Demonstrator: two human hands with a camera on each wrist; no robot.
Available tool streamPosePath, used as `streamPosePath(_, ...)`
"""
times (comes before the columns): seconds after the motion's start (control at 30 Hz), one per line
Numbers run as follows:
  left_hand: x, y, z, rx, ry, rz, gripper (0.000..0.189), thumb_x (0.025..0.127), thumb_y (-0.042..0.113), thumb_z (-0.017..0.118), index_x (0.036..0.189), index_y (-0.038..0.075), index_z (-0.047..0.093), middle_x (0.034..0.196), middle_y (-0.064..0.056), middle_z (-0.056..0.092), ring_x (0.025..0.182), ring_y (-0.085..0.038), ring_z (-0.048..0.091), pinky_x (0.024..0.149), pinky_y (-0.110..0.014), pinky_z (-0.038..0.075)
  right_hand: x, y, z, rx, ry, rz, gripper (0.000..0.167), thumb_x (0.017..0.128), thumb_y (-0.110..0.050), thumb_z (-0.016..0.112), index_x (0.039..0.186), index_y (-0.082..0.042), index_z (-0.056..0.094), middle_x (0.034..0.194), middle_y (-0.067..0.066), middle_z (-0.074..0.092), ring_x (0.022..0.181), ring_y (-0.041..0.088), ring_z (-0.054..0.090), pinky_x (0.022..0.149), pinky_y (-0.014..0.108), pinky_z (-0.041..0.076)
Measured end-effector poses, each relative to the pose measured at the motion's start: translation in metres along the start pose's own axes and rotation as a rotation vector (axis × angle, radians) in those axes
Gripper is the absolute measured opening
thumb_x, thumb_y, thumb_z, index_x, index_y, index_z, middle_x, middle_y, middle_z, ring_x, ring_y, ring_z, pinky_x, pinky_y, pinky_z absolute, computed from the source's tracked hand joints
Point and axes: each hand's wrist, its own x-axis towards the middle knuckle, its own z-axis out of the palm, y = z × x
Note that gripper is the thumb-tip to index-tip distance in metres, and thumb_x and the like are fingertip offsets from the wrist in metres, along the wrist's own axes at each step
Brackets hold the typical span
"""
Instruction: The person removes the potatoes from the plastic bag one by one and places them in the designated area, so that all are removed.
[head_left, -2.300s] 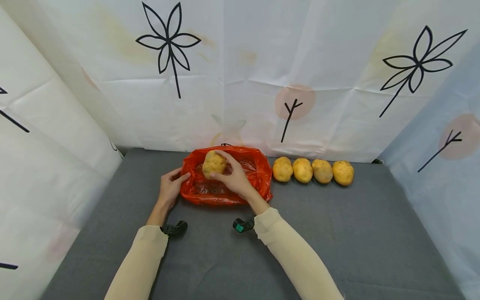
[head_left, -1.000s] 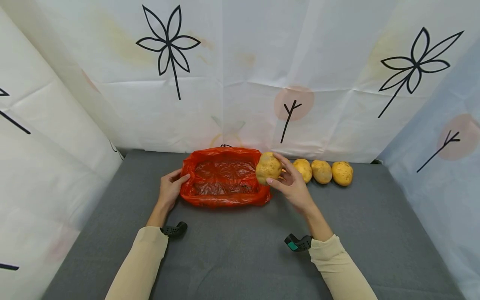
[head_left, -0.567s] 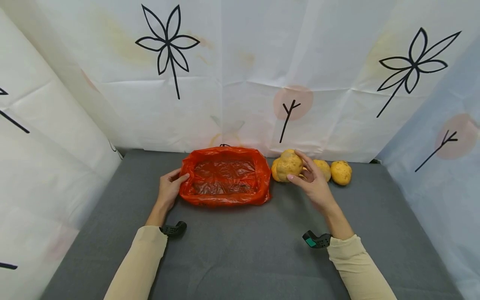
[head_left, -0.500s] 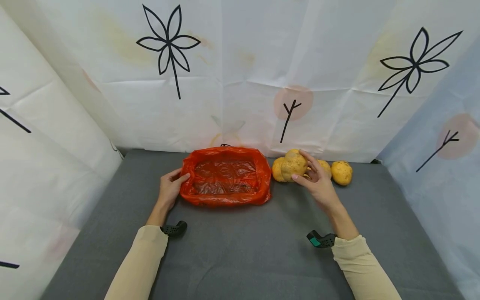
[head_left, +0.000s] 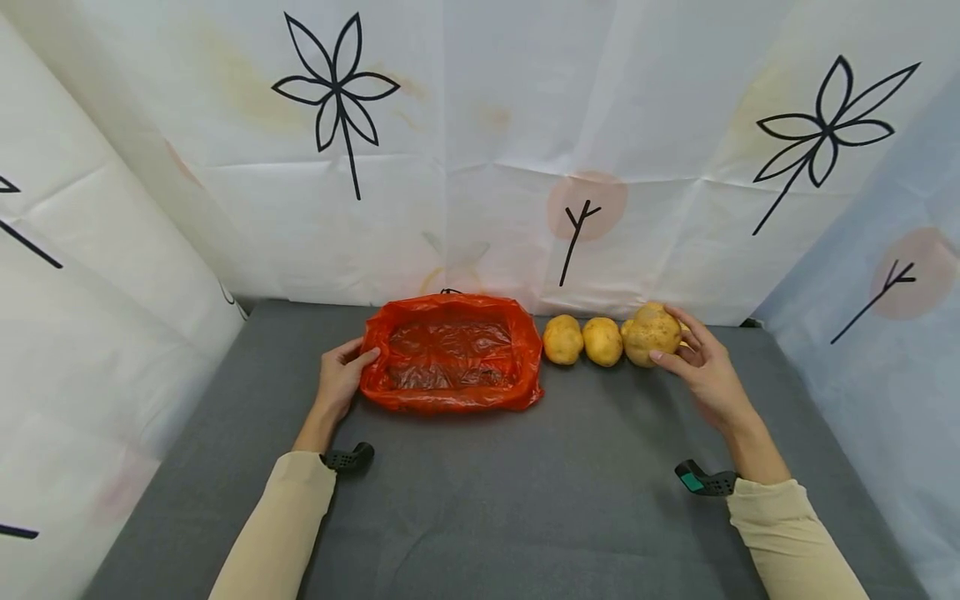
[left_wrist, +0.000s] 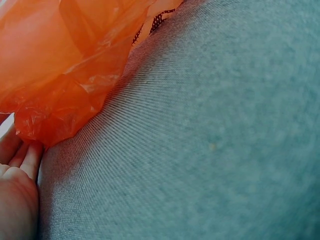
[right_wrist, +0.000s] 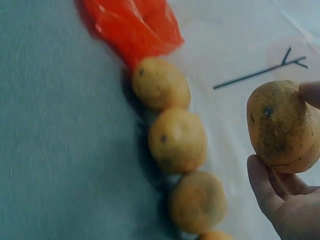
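My left hand [head_left: 339, 385] holds the left rim of a red plastic bag [head_left: 450, 401], its thumb over the edge. The bag stands wide with its mouth up, spread in a boxy shape. In the left wrist view, the fingers [left_wrist: 31, 157] meet the bag's lower corner. Out on the right, my right hand [head_left: 712, 375] grips a potato [head_left: 651, 335] between thumb and fingers, raised above the row. In the right wrist view this potato [right_wrist: 281, 127] shows dark patches. Beside the bag lie a potato [head_left: 562, 340] and another potato [head_left: 602, 342]; the held one partly hides the others.
A grey cloth [head_left: 480, 500] covers the table. White printed fabric [head_left: 487, 125] rises right behind the bag and potatoes, with more fabric at both sides. A dotted dark strip [left_wrist: 156, 21] shows beneath the bag in the left wrist view.
My right hand has carried the potato from over the bag to the right, past the first potatoes in the row. The left hand has stayed at the bag's left rim.
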Motion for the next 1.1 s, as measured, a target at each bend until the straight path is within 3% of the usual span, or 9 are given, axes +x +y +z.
streamPosePath(0.4,-0.001,0.001,0.0,0.006,0.001,-0.012,0.045,0.1,0.02,0.068,0.139,-0.001,0.06,0.132,-0.022,0.06,0.095,-0.007,0.063,0.079,-0.018,0.055,-0.01,0.007,-0.041,0.008,0.117,0.06,0.073,0.098,-0.003,0.067,0.159,-0.024,0.035,0.129,-0.003,0.045,0.111,0.004,0.054,0.084,0.012,0.048)
streamPosePath(0.63,0.0,0.0,0.0,0.006,0.007,-0.012,0.043,0.1,0.018,0.068,0.139,-0.001,0.061,0.132,-0.021,0.06,0.095,-0.007,0.063,0.078,-0.018,0.055,-0.012,0.015,-0.074,0.162,0.152,0.095,0.074,0.098,0.003,0.063,0.159,-0.027,0.035,0.126,-0.005,0.048,0.111,0.004,0.054,0.084,0.013,0.05)
streamPosePath(0.83,0.0,-0.001,0.001,0.009,0.008,-0.006,0.043,0.1,0.019,0.068,0.138,-0.001,0.061,0.131,-0.02,0.061,0.095,-0.007,0.063,0.079,-0.018,0.055,-0.012,0.024,-0.098,0.275,0.179,0.098,0.072,0.099,0.007,0.059,0.159,-0.026,0.035,0.123,-0.007,0.053,0.105,0.004,0.063,0.082,0.016,0.053)
streamPosePath(0.97,0.0,-0.001,0.001,0.004,0.01,-0.014,0.044,0.1,0.019,0.068,0.138,-0.001,0.061,0.131,-0.02,0.06,0.095,-0.006,0.063,0.079,-0.018,0.055,-0.009,0.031,-0.11,0.282,0.23,0.15,0.073,0.099,0.003,0.062,0.159,-0.028,0.034,0.139,0.005,0.047,0.102,0.002,0.064,0.081,0.017,0.053)
streamPosePath(1.1,0.0,-0.001,0.001,0.006,0.008,-0.019,0.045,0.1,0.02,0.068,0.139,-0.001,0.06,0.132,-0.021,0.06,0.095,-0.007,0.063,0.079,-0.017,0.055,-0.004,0.04,-0.119,0.2,0.276,0.246,0.077,0.098,-0.006,0.068,0.16,-0.032,0.031,0.158,0.012,0.025,0.101,-0.001,0.058,0.079,0.015,0.052)
